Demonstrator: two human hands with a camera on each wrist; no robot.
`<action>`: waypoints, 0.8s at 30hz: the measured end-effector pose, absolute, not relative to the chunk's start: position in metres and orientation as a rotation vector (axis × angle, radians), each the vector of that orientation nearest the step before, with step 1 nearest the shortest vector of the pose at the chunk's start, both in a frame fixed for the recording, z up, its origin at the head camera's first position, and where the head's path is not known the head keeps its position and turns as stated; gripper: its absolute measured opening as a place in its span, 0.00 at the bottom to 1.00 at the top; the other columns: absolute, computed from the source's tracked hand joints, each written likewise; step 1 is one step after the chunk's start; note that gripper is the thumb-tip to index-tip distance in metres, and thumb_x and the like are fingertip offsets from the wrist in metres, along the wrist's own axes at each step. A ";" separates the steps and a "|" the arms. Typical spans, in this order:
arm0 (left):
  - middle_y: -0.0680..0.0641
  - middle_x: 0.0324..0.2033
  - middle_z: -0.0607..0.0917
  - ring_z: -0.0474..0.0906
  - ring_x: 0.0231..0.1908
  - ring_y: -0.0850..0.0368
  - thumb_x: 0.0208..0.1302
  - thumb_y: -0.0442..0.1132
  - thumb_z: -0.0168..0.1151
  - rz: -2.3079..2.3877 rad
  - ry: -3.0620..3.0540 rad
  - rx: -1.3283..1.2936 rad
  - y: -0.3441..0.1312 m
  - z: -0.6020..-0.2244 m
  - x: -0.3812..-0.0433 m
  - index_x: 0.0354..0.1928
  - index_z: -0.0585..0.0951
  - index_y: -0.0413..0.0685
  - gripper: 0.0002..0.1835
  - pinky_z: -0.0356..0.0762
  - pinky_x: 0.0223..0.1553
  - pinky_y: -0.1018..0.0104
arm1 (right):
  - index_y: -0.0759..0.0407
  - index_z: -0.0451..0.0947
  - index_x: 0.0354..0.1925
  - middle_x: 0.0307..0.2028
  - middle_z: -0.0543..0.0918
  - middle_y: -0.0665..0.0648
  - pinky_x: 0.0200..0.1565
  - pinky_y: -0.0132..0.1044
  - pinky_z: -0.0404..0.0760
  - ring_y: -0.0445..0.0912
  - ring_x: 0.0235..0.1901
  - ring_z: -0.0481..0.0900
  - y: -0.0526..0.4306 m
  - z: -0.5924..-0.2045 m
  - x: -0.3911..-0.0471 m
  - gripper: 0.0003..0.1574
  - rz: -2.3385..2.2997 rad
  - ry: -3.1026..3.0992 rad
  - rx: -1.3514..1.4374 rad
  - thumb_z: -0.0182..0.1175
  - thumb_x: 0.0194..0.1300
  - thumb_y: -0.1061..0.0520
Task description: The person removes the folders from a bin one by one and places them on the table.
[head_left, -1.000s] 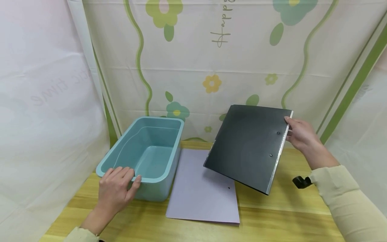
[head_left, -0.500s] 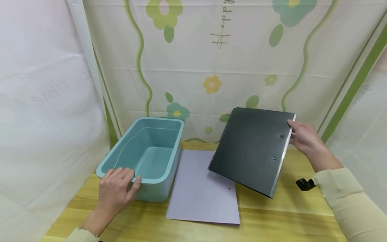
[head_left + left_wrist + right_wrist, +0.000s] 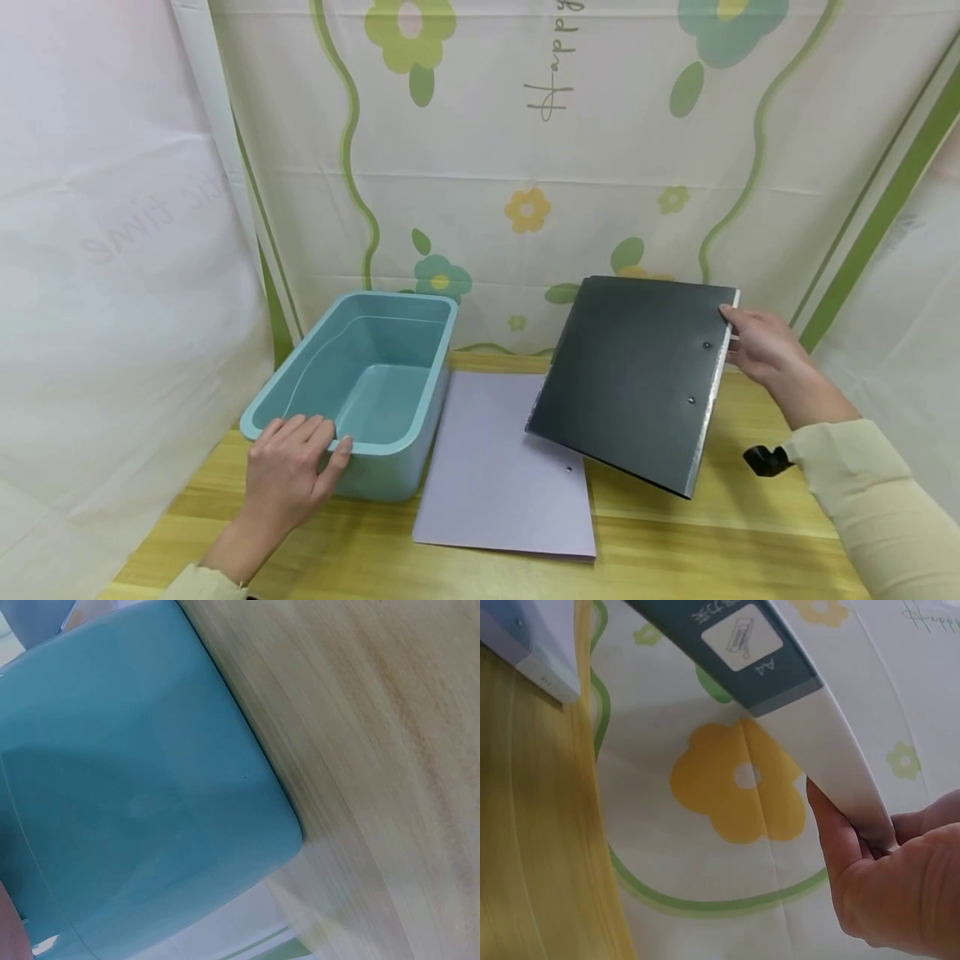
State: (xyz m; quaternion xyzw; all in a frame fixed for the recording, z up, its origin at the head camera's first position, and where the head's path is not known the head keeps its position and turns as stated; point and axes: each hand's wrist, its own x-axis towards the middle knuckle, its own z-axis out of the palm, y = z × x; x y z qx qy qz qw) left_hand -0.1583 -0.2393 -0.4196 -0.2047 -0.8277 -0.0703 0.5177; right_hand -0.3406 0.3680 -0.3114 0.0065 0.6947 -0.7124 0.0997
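My left hand [image 3: 288, 471] grips the near rim of a teal plastic bin [image 3: 397, 477], fingers over the edge and thumb outside. In the left wrist view the bin's outer wall [image 3: 150, 787] fills much of the picture, and only a bit of my hand [image 3: 9, 930] shows. My right hand [image 3: 768, 346] pinches the right edge of a black file folder [image 3: 633, 375], raised and tilted. The right wrist view shows my hand [image 3: 900, 885] holding its white-ended spine [image 3: 832, 742], which carries an A4 label. Below lies a lavender file folder [image 3: 495, 483], partly hidden by the black one.
The wooden tabletop [image 3: 660, 550] carries the bin on the left and the lavender folder beside it. A white curtain [image 3: 465, 142] with printed flowers hangs behind the table, and more white cloth [image 3: 127, 292] closes off the left side.
My right hand has moved a little to the right and down with the black file folder, baring slightly more of the lavender one. The left hand and bin stay still.
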 end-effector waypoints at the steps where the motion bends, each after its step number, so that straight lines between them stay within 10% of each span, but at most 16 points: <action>1: 0.60 0.17 0.58 0.56 0.18 0.59 0.77 0.58 0.42 -0.169 -1.987 -0.492 -0.239 -0.420 -0.158 0.20 0.64 0.51 0.27 0.56 0.23 0.60 | 0.58 0.72 0.55 0.48 0.74 0.49 0.48 0.37 0.82 0.42 0.44 0.81 0.370 -0.312 -0.341 0.20 -2.099 2.057 0.015 0.47 0.81 0.44; 14: 0.59 0.17 0.58 0.55 0.18 0.58 0.77 0.58 0.42 -0.159 -1.979 -0.498 -0.237 -0.418 -0.159 0.20 0.63 0.51 0.27 0.56 0.23 0.60 | 0.61 0.64 0.61 0.44 0.81 0.45 0.48 0.36 0.83 0.40 0.44 0.83 0.390 -0.321 -0.343 0.23 -1.996 2.073 -0.058 0.43 0.82 0.45; 24: 0.59 0.17 0.58 0.55 0.18 0.59 0.77 0.58 0.42 -0.158 -1.972 -0.506 -0.235 -0.416 -0.160 0.20 0.63 0.51 0.27 0.55 0.23 0.61 | 0.50 0.84 0.41 0.41 0.84 0.46 0.44 0.37 0.85 0.41 0.41 0.85 0.405 -0.328 -0.341 0.21 -2.050 2.014 -0.048 0.45 0.82 0.47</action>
